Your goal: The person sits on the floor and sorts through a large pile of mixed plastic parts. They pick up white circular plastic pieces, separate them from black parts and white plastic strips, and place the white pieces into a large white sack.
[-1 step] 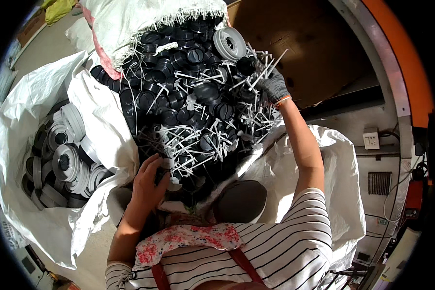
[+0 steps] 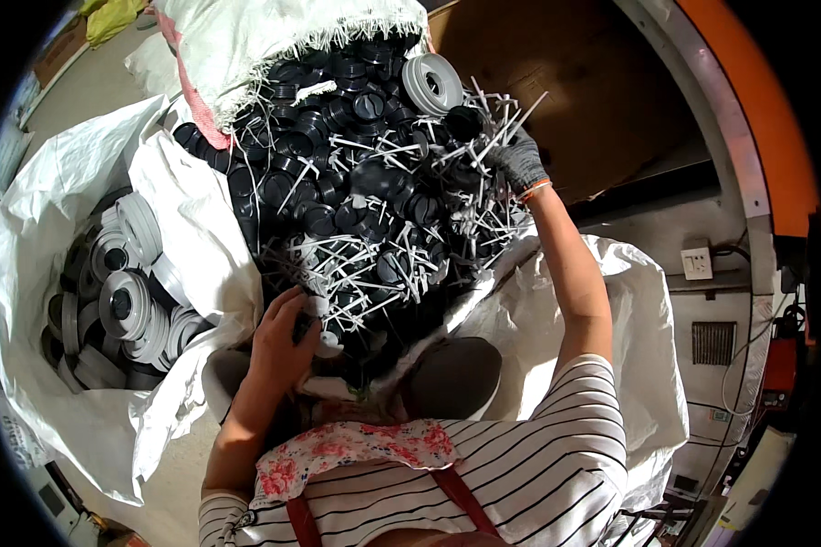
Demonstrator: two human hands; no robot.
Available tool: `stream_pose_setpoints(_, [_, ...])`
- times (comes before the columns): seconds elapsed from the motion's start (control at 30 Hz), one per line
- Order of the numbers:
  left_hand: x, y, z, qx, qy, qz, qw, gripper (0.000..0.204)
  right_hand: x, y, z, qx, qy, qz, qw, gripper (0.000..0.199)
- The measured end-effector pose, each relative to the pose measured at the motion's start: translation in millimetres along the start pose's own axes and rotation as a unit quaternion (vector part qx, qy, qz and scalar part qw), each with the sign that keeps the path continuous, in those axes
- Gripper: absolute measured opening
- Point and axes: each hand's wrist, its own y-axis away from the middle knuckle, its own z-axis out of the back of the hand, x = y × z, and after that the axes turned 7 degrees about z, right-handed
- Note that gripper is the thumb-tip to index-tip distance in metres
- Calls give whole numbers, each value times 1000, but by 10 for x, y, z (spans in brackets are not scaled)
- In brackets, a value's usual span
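In the head view, taking the middle of the heap as the clock's centre, a loose mass of round black plastic caps [image 2: 369,105] is lying in front of you, and thin pale-grey plastic sticks [image 2: 351,273] are tangling over it, most thickly from 3 to 6 o'clock. Your right hand [image 2: 523,166], wearing a grey knit glove with an orange cuff, is resting at about 3 o'clock; its fingers are disappearing among the sticks, so you cannot tell from here how far they are curling or what they are gripping. Your bare left hand [image 2: 283,342] is bending loosely at 7 o'clock, thumb standing apart from the fingers, beside pale translucent flat pieces [image 2: 328,345]; whether it is holding one is unclear.

Working well probably means gathering sticks by their ends and lifting gently, since crossing ones may be dragging caps along. The sharp-looking tips may be pricking your bare fingers. A wide grey stepped plastic ring [image 2: 418,75] is sitting at 1 o'clock; a white woven bag [image 2: 196,214] containing similar rings is standing at 8 o'clock.
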Motion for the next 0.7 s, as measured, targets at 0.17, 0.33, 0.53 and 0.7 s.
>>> stream_pose_setpoints(0.17, [173,31,-82,-17,25,-32,999,37,439,140,13,-45,-64,2,997,32])
stream_pose_setpoints(0.33, [263,39,-91,-50,32,-85,995,36,664,254,8,-125,-80,31,988,42])
stream_pose_setpoints(0.53, [498,53,-296,-123,14,-161,979,35,866,452,27,-146,-108,-11,983,22])
stream_pose_setpoints(0.7, [622,20,-360,-84,-35,-118,989,34,890,568,216,-202,-288,-88,932,19])
